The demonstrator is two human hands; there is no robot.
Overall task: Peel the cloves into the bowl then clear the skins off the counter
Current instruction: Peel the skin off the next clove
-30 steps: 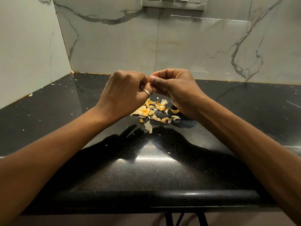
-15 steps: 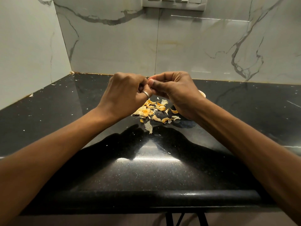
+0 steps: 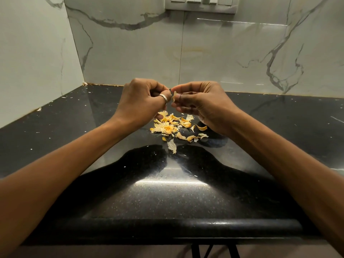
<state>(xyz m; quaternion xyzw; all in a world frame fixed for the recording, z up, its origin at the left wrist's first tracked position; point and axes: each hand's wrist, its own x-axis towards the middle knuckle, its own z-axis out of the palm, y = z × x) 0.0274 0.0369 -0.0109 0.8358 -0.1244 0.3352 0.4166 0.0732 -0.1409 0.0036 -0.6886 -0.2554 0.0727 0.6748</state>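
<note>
My left hand [image 3: 141, 103], with a ring on one finger, is curled tightly round a garlic clove that its fingers hide almost fully. My right hand [image 3: 202, 105] pinches a pale sliver of skin [image 3: 174, 94] between thumb and fingertips, right beside the left hand's fingers. Both hands hover above a loose pile of yellowish garlic skins [image 3: 171, 126] on the black counter [image 3: 167, 192]. A small whitish patch [image 3: 200, 119] shows under my right hand; I cannot tell whether it is the bowl.
Marble-look walls close the counter at the back and left, meeting in a corner [image 3: 84, 83]. A switch panel [image 3: 201, 4] sits high on the back wall. Tiny skin flecks dot the counter's left side. The rounded front edge [image 3: 167, 226] runs near me.
My hands have drawn slightly apart, and a pale sliver of skin now shows between them in my right fingertips. The pile on the counter looks the same.
</note>
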